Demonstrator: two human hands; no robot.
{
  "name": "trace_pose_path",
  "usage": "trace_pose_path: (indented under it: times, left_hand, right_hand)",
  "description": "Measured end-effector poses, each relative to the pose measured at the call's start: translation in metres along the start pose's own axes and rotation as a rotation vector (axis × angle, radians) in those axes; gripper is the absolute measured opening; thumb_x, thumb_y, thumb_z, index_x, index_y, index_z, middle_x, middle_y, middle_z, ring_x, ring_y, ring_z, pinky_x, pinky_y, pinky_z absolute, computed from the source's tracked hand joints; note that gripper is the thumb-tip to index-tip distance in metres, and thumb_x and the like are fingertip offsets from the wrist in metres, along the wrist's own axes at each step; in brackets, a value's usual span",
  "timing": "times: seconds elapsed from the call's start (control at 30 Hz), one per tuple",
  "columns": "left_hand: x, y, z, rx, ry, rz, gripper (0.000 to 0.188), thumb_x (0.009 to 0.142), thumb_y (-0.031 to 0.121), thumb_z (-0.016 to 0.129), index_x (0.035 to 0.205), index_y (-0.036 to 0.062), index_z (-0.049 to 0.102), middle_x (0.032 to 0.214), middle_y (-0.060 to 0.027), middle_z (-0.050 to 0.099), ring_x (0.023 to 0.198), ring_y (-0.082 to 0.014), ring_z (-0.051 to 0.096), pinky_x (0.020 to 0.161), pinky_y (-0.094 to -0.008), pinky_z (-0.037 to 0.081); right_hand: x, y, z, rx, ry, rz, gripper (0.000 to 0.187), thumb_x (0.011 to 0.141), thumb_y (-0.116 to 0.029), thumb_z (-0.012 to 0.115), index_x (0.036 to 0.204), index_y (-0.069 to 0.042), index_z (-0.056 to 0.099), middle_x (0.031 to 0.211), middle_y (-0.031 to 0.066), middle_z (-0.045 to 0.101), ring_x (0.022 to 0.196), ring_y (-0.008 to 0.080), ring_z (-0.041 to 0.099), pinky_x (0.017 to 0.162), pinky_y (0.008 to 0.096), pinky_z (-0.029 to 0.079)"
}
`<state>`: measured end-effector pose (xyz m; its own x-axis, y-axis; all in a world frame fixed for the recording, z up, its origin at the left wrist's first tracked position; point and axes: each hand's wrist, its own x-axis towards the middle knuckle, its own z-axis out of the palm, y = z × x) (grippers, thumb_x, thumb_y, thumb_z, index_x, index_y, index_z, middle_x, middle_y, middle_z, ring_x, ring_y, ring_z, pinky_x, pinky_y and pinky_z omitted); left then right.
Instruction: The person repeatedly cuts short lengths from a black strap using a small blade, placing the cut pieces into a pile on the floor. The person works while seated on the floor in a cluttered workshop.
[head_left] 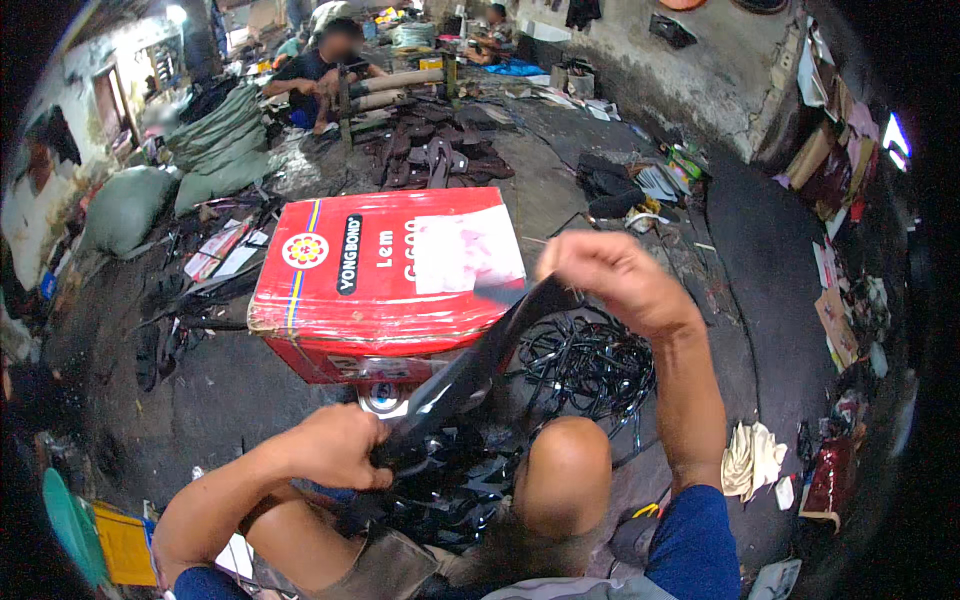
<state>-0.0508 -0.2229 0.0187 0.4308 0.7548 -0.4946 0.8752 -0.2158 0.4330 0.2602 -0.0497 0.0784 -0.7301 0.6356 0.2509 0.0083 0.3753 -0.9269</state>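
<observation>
A dark, flexible strip (pixel 478 358) with a glossy patch stretches diagonally between my hands. My left hand (pixel 338 445), low and left of centre, is closed around its lower end. Higher up on the right, my right hand (pixel 612 275) pinches the upper end, slightly smeared by motion. Just behind the strip stands a red carton (pixel 375 255) with a torn white patch on top. Glossy black pieces (pixel 450 500) lie heaped between my legs. A tangle of thin black strips (pixel 590 360) rests on the floor below my right hand.
Cream cloth (pixel 752 460) lies right of my right arm. Green sacks (pixel 135 210) stand at the far left. Dark flat pieces (pixel 430 150) are spread behind the carton, near a seated person (pixel 325 75). Scraps line the wall at right. A teal round object (pixel 72 525) is lower left.
</observation>
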Motion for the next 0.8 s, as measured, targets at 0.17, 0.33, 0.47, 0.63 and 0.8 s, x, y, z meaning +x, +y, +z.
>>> trace_pose_path:
  times: [0.17, 0.33, 0.47, 0.63, 0.8]
  left_hand:
    - [-0.001, 0.006, 0.015, 0.125, 0.523, 0.33, 0.13, 0.063, 0.036, 0.093, 0.162, 0.0046, 0.015, 0.15, -0.0256, 0.045, 0.135, -0.0438, 0.049, 0.111, -0.0502, 0.044]
    - [0.032, 0.043, -0.006, -0.856, 0.48, 0.568, 0.102, 0.077, 0.019, 0.09, 0.156, 0.0029, 0.028, 0.135, -0.0116, 0.054, 0.128, -0.0187, 0.05, 0.108, -0.0384, 0.043]
    - [0.013, 0.02, -0.021, -0.882, 0.61, 0.316, 0.065, 0.081, 0.005, 0.083, 0.136, 0.0058, 0.048, 0.097, 0.0018, 0.062, 0.088, -0.011, 0.06, 0.079, -0.0259, 0.049]
    - [-0.038, -0.112, -0.061, -0.742, 0.726, 0.226, 0.022, 0.086, 0.014, 0.08, 0.101, 0.0068, 0.065, 0.083, 0.0024, 0.064, 0.075, -0.0065, 0.059, 0.067, -0.0246, 0.047]
    - [-0.072, -0.198, -0.092, -0.86, 0.76, -0.053, 0.015, 0.095, 0.021, 0.069, 0.089, 0.0073, 0.07, 0.074, -0.002, 0.071, 0.059, -0.0103, 0.06, 0.054, -0.0265, 0.047]
  right_hand:
    - [-0.006, -0.037, 0.028, -0.311, -0.203, 0.1, 0.027, 0.099, -0.031, 0.068, 0.093, -0.004, 0.07, 0.081, 0.0012, 0.067, 0.077, 0.0135, 0.063, 0.071, 0.0337, 0.052]
    - [0.007, -0.058, 0.096, -0.479, -0.4, 0.015, 0.034, 0.088, -0.032, 0.078, 0.096, -0.002, 0.065, 0.087, 0.019, 0.07, 0.082, 0.034, 0.07, 0.077, 0.0422, 0.054]
    - [0.03, -0.05, 0.061, -0.383, -0.283, 0.012, 0.037, 0.077, -0.012, 0.082, 0.103, -0.002, 0.059, 0.095, 0.0054, 0.063, 0.09, 0.0159, 0.061, 0.082, 0.0348, 0.052]
    - [0.048, 0.012, -0.008, -0.289, -0.156, 0.06, 0.015, 0.081, -0.006, 0.076, 0.089, -0.006, 0.062, 0.083, -0.0038, 0.06, 0.081, 0.0068, 0.057, 0.068, 0.0261, 0.048]
    - [0.077, 0.037, -0.017, -0.236, -0.014, 0.363, 0.022, 0.094, -0.027, 0.075, 0.093, -0.005, 0.073, 0.078, 0.0012, 0.071, 0.063, 0.0081, 0.064, 0.054, 0.0254, 0.052]
